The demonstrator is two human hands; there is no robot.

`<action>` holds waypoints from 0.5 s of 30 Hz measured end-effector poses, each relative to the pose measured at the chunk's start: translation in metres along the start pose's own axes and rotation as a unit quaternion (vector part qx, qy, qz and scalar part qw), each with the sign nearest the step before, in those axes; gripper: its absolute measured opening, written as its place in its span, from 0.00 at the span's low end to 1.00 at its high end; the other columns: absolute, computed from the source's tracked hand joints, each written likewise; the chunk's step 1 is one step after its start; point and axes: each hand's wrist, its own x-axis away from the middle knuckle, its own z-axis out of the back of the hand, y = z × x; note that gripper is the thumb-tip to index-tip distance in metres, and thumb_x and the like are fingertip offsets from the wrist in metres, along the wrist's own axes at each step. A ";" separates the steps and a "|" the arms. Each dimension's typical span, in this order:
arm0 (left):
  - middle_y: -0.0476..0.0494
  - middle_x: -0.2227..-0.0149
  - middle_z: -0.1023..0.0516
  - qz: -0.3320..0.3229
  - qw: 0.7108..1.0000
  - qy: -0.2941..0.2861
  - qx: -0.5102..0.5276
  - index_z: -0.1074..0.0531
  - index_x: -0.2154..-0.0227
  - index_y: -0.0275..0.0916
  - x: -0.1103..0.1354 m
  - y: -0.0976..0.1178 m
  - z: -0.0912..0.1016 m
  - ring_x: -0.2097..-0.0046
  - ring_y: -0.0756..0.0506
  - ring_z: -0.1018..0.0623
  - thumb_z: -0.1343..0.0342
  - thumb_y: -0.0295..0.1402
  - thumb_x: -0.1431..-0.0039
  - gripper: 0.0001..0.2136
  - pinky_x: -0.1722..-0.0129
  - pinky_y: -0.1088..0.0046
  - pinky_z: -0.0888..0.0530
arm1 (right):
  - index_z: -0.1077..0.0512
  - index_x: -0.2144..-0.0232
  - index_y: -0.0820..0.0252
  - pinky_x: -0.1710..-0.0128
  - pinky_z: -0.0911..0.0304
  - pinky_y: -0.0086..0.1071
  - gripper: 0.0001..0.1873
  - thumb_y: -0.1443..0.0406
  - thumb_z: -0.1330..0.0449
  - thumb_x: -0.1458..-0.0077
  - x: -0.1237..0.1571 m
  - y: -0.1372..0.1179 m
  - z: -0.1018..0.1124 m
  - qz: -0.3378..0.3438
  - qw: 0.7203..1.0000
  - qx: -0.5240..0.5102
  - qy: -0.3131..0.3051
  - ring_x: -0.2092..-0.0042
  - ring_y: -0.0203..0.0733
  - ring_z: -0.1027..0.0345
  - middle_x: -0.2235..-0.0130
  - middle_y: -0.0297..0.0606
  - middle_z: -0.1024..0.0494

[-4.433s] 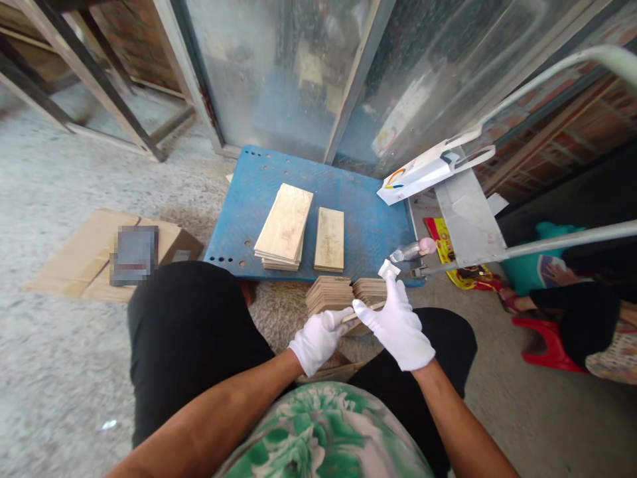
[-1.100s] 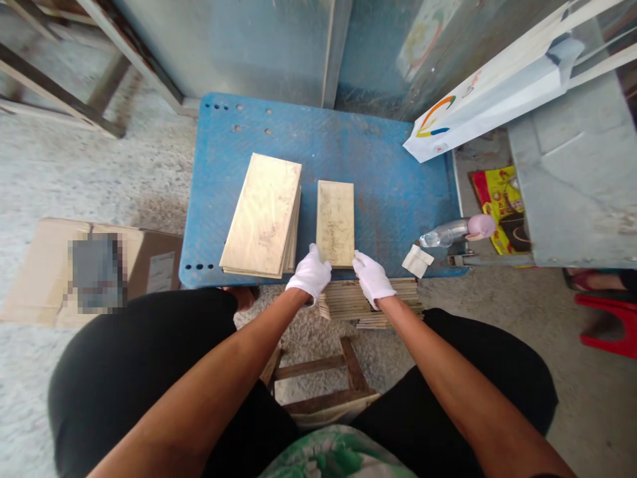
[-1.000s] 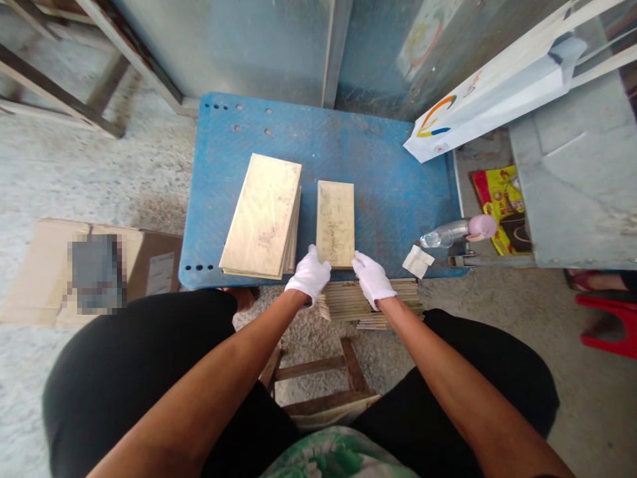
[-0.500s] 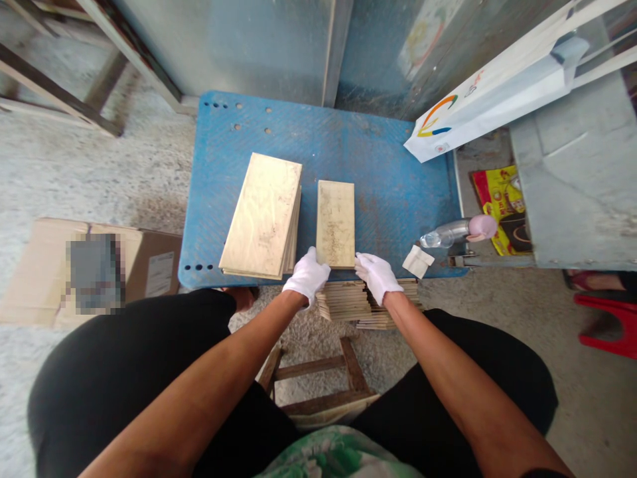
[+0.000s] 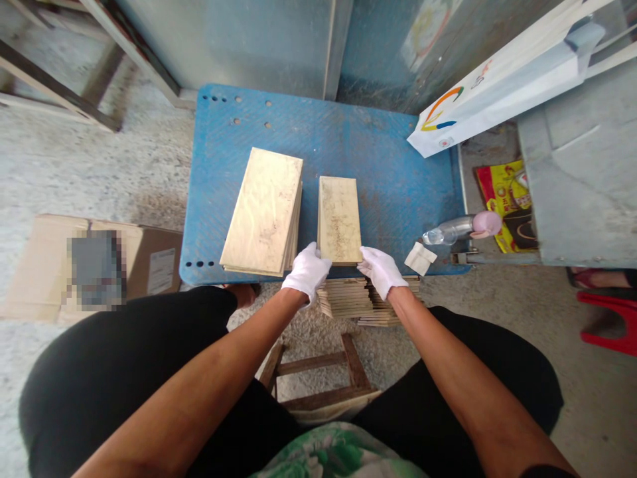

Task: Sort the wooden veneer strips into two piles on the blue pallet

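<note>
A pale rectangular wooden board (image 5: 339,216) with dark smudges lies on the blue table (image 5: 388,179) between my two hands. My left hand (image 5: 307,271), in a white glove, is closed at the board's near left corner. At the near right corner, the gloved fingers of my right hand (image 5: 382,269) pinch the edge. To the left stands a taller stack of larger pale boards (image 5: 263,211), apart from the board I hold. Below the table's near edge, stacked boards (image 5: 346,297) show their edges, partly covered by my right hand.
A clear bottle with a pink cap (image 5: 462,228) and a folded white paper (image 5: 421,258) lie on the table's right side. A white paper bag (image 5: 492,86) leans over the far right corner. On the left floor is a cardboard box (image 5: 154,259); a wooden stool (image 5: 318,365) stands between my legs.
The near end of the board has shifted slightly to the right, with my right hand moving along with it. My left hand stays at the left corner. The camera view has shifted a little.
</note>
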 end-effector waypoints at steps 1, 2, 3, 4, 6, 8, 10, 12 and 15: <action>0.38 0.50 0.24 -0.008 1.000 0.002 0.027 0.36 0.46 0.31 0.001 0.002 0.000 0.51 0.48 0.24 0.48 0.24 0.45 0.22 0.53 0.79 0.29 | 0.28 0.67 0.60 0.72 0.33 0.26 0.11 0.59 0.36 0.51 0.000 -0.004 -0.001 0.002 1.000 0.000 0.002 0.76 0.32 0.33 0.75 0.32 0.24; 0.39 0.53 0.23 -0.013 0.998 0.007 0.059 0.32 0.49 0.31 0.001 0.004 0.001 0.53 0.47 0.24 0.48 0.25 0.46 0.19 0.54 0.77 0.28 | 0.28 0.68 0.60 0.73 0.33 0.26 0.12 0.57 0.36 0.50 0.001 -0.007 -0.003 0.000 1.000 0.000 0.000 0.77 0.32 0.34 0.75 0.32 0.25; 0.40 0.56 0.22 -0.017 0.995 0.014 0.093 0.30 0.53 0.32 0.002 0.005 0.002 0.54 0.46 0.23 0.47 0.25 0.46 0.16 0.55 0.76 0.28 | 0.28 0.68 0.60 0.74 0.33 0.26 0.13 0.56 0.36 0.50 0.001 -0.011 -0.004 -0.004 1.000 0.001 -0.002 0.77 0.32 0.34 0.75 0.33 0.25; 0.40 0.59 0.21 -0.024 0.992 0.023 0.118 0.28 0.57 0.32 0.002 0.006 0.002 0.56 0.46 0.24 0.47 0.26 0.47 0.14 0.55 0.75 0.28 | 0.29 0.68 0.60 0.75 0.33 0.27 0.15 0.55 0.36 0.50 0.002 -0.015 -0.006 -0.010 1.000 0.001 -0.005 0.78 0.32 0.34 0.75 0.33 0.25; 0.43 0.65 0.21 -0.043 0.983 0.035 0.174 0.26 0.63 0.33 0.003 0.008 0.005 0.59 0.46 0.24 0.46 0.29 0.48 0.10 0.58 0.74 0.29 | 0.29 0.67 0.59 0.75 0.32 0.27 0.15 0.54 0.35 0.51 0.005 -0.021 -0.007 -0.023 1.000 -0.006 -0.015 0.77 0.33 0.34 0.72 0.34 0.24; 0.45 0.71 0.23 -0.064 0.970 0.036 0.230 0.26 0.69 0.34 0.004 0.008 0.007 0.62 0.46 0.25 0.46 0.31 0.49 0.07 0.61 0.74 0.30 | 0.30 0.64 0.56 0.71 0.31 0.29 0.16 0.55 0.34 0.52 0.010 -0.025 -0.008 -0.033 0.998 -0.030 -0.049 0.74 0.34 0.31 0.68 0.33 0.23; 0.47 0.74 0.26 -0.065 0.959 0.027 0.275 0.26 0.71 0.34 0.005 0.009 0.008 0.65 0.47 0.27 0.44 0.32 0.51 0.07 0.63 0.73 0.31 | 0.30 0.61 0.54 0.67 0.29 0.33 0.17 0.55 0.34 0.52 0.013 -0.028 -0.009 -0.042 0.993 -0.059 -0.089 0.69 0.37 0.28 0.65 0.34 0.23; 0.47 0.74 0.26 -0.042 0.948 0.020 0.316 0.26 0.70 0.34 0.008 0.012 0.010 0.66 0.48 0.28 0.42 0.32 0.55 0.09 0.62 0.73 0.32 | 0.30 0.60 0.54 0.65 0.29 0.36 0.19 0.55 0.33 0.53 0.016 -0.029 -0.009 -0.041 0.990 -0.078 -0.114 0.67 0.39 0.27 0.65 0.34 0.23; 0.47 0.73 0.26 -0.006 0.935 0.006 0.356 0.26 0.69 0.33 0.013 0.019 0.013 0.67 0.49 0.29 0.38 0.33 0.59 0.12 0.62 0.73 0.33 | 0.30 0.64 0.56 0.66 0.29 0.36 0.21 0.56 0.30 0.59 0.015 -0.030 -0.010 -0.014 0.989 -0.093 -0.114 0.69 0.40 0.28 0.67 0.33 0.24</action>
